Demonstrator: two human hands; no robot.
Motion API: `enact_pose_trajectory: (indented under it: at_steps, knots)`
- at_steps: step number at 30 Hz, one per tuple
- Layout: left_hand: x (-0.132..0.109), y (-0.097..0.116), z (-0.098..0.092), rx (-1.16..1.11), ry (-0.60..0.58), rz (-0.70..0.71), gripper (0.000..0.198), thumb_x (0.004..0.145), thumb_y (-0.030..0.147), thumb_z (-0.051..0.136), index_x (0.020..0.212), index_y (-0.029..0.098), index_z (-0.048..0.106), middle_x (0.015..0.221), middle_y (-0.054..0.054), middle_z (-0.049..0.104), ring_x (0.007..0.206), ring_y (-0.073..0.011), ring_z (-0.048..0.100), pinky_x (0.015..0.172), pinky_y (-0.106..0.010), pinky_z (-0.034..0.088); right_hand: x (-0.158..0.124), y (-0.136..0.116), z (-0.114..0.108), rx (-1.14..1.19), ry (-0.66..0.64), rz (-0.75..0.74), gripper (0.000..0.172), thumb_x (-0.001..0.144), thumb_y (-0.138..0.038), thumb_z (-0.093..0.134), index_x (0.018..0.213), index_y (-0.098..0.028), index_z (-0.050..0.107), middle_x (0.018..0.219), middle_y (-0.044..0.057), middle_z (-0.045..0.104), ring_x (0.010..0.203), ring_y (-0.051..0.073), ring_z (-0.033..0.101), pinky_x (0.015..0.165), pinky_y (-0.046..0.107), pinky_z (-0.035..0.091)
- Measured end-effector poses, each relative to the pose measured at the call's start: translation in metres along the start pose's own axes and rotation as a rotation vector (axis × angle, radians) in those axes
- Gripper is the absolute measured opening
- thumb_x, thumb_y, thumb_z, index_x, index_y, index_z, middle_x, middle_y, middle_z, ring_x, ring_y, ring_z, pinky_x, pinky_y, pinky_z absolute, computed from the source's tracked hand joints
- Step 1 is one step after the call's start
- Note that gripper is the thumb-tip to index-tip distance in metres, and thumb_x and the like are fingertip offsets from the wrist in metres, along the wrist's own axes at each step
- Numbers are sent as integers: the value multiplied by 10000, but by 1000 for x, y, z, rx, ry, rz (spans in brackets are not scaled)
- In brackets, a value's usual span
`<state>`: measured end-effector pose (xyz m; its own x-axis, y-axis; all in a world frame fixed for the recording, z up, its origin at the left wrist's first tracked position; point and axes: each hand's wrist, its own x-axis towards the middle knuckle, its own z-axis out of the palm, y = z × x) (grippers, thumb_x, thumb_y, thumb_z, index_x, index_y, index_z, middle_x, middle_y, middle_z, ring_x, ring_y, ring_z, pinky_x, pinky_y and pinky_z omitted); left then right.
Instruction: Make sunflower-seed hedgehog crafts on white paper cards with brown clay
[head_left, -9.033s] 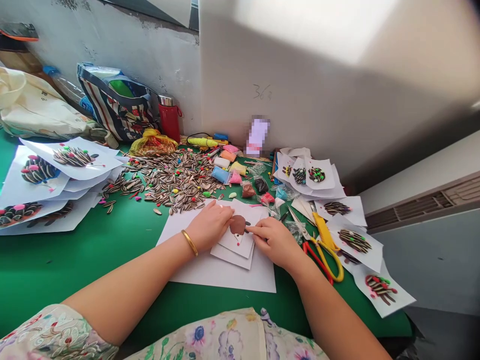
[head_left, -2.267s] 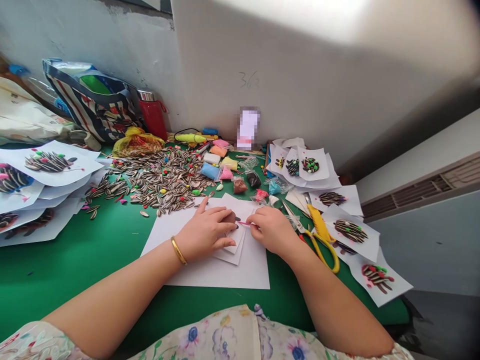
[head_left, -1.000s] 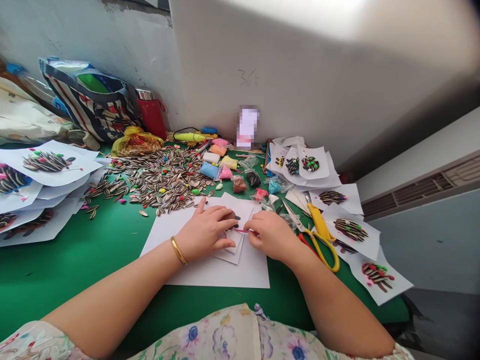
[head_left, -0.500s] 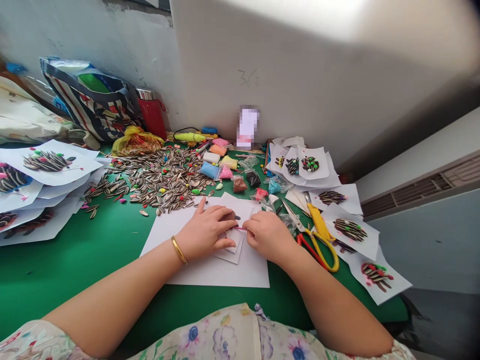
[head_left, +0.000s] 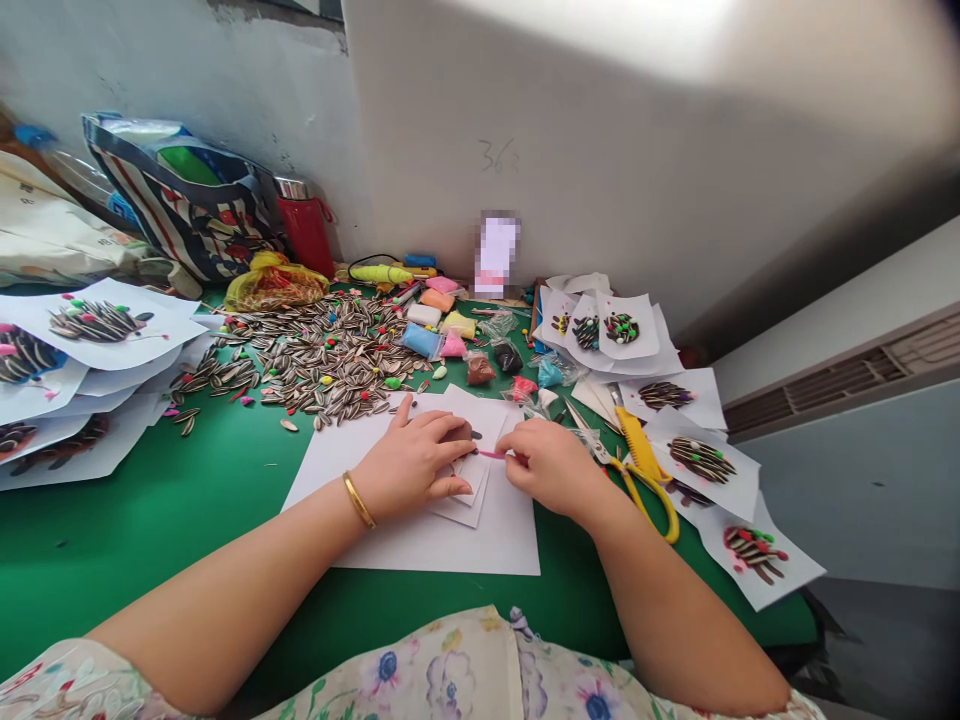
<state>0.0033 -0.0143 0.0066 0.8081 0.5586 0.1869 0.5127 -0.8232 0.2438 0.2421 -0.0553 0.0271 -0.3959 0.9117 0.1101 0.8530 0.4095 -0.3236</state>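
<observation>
My left hand [head_left: 412,455], with a gold bangle [head_left: 359,500] at the wrist, lies with fingers spread over small white paper pieces [head_left: 491,418]. Beneath its fingers a brown, dark-tipped shape shows in part; the rest is covered. A thin pink clay strand [head_left: 492,455] runs from beside those fingertips to my right hand [head_left: 553,468], which pinches its far end between thumb and forefinger. A larger white sheet [head_left: 375,548] lies under both hands.
Sunflower seeds [head_left: 337,355] are heaped behind my left hand. Bags of coloured clay [head_left: 421,341] lie at the back. Scissors [head_left: 600,445] and a yellow cutter [head_left: 634,440] rest right of my right hand. Seed-decorated papers [head_left: 701,458] lie at both sides; a red bottle [head_left: 306,235] stands behind.
My right hand has shifted slightly right, away from the left fingers, and more of the pink strand shows between them. My left hand has stayed in place.
</observation>
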Motion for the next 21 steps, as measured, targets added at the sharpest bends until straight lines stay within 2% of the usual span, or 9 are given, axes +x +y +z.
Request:
enact_pose_trajectory:
  at_steps: [3,7,11,16,21]
  knots:
    - [0,1,-1,17,-10,13,497,897,610,533,1285,313,622,1354,-93,586,1260,-288,501,1177,-619,9,0,9,-8,56,51,96,208,809,-110,558,870,-215,726,812,22,701,827,182,600,740,286,417]
    - [0,2,-1,47,-12,26,484,889,624,533,1258,330,642,1358,-95,580,1259,-294,500,1175,-621,8,2,15,-7,59,79,128,209,825,-115,543,867,-216,721,846,27,708,855,183,604,740,284,419]
    - [0,2,0,47,-4,27,482,885,623,542,1254,329,643,1356,-88,582,1269,-298,491,1172,-630,-3,3,9,-1,-16,38,142,229,839,-125,539,910,-215,736,841,36,708,875,190,613,781,289,429]
    - [1,2,0,30,2,-6,567,883,612,557,1335,270,572,1322,-103,607,1271,-295,485,1182,-611,-22,4,2,5,-90,3,155,315,860,-139,520,1080,-224,730,944,52,733,942,207,631,828,305,435]
    - [3,4,3,42,-6,-32,629,868,641,553,1359,248,555,1278,-105,617,1226,-299,506,1185,-606,-5,6,-7,10,-105,-14,141,302,866,-146,527,1078,-219,730,928,51,736,926,209,633,819,311,430]
